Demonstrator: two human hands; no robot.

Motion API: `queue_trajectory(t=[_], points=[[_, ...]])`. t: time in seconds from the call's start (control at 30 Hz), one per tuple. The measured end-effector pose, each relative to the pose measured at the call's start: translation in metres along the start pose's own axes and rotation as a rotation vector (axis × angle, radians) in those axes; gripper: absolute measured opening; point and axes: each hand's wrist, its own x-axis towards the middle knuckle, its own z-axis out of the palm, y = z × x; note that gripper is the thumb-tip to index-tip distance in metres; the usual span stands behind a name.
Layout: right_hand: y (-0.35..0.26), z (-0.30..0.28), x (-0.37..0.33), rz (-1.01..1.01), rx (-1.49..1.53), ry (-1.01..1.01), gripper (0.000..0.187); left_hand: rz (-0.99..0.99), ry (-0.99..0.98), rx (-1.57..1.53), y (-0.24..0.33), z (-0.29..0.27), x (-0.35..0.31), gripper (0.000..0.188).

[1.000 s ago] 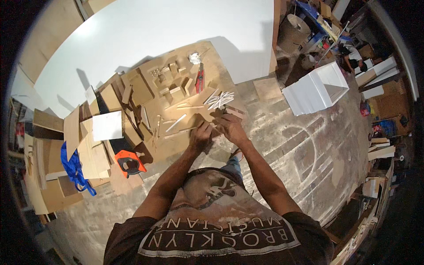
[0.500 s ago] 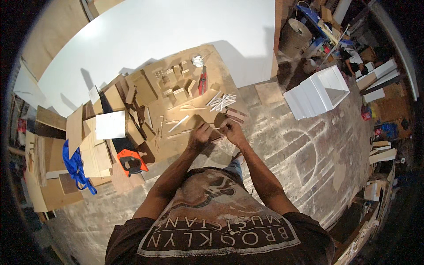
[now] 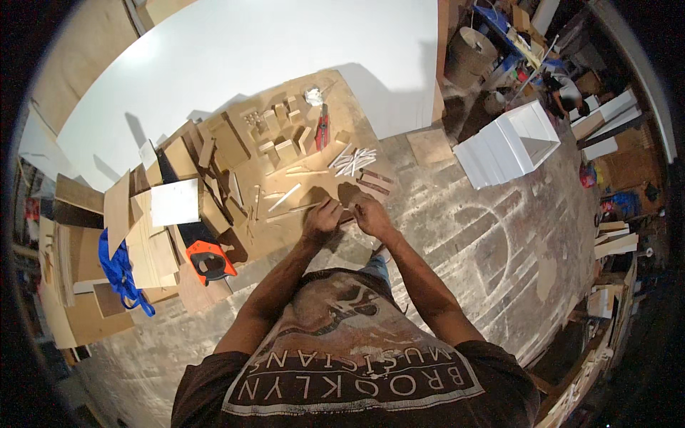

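Over the near edge of the wooden work board [image 3: 282, 239], my left hand [image 3: 325, 219] and my right hand [image 3: 372, 215] are close together, fingers pinched. Whatever sits between the fingertips is too small to make out. Just beyond them lies a pile of short white strips [image 3: 352, 162], with a brown slatted wooden piece [image 3: 374, 181] beside my right hand. A single white strip [image 3: 285, 197] and thin wood slivers [image 3: 303, 171] lie ahead of my left hand. Farther back are several small wooden blocks [image 3: 287, 150], a red hand tool [image 3: 323, 128] and a crumpled white wad [image 3: 314, 96].
On the left, a handsaw with an orange handle [image 3: 210, 262] lies among stacked board offcuts [image 3: 153, 250], near blue straps [image 3: 125, 274]. A white box-like unit [image 3: 492, 153] stands on the concrete floor to the right. Another person [image 3: 569, 96] is bent over at far right.
The whole view has shifted slightly. My hands stay together at the board's near edge, fingers slightly moved; the pale thin piece seen between them earlier shows less now.
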Motion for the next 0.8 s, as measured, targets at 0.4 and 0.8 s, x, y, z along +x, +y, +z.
queue_trajectory(t=[0.4,0.8], points=[[0.021,0.004,-0.039,0.424,0.466,0.296,0.024,-0.126,0.011,-0.054,0.005,-0.001,-0.008,0.013],[-0.016,-0.006,-0.023,0.165,-0.026,0.136,0.014,-0.478,-0.206,-0.251,0.007,0.012,-0.010,0.019]])
